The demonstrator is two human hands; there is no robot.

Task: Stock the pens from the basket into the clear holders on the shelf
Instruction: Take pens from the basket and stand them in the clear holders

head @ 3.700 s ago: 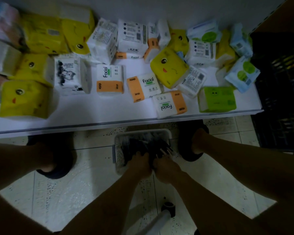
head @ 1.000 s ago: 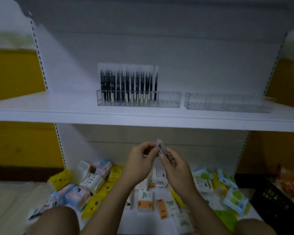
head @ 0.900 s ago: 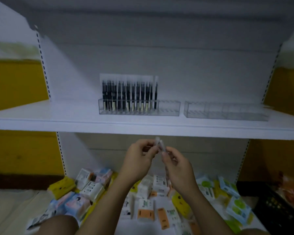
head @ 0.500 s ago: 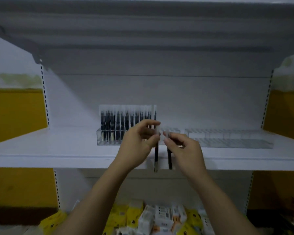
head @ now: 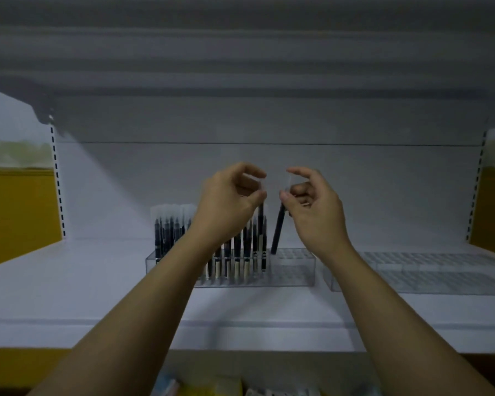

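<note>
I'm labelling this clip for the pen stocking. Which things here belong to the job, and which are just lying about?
Job: left hand, left hand's pen, right hand, right hand's pen, part-filled holder, empty holder, shelf.
Lying about: packets at the bottom edge, yellow wall.

This is a shop aisle. A white metal display shelf [head: 69,281] is flanked by slotted uprights [head: 57,181] at 9 and 3 o'clock. Clear holders [head: 292,270] at centre stand rows of identical packaged pens [head: 166,232], and packaged goods [head: 212,388] show at 6 o'clock.
</note>
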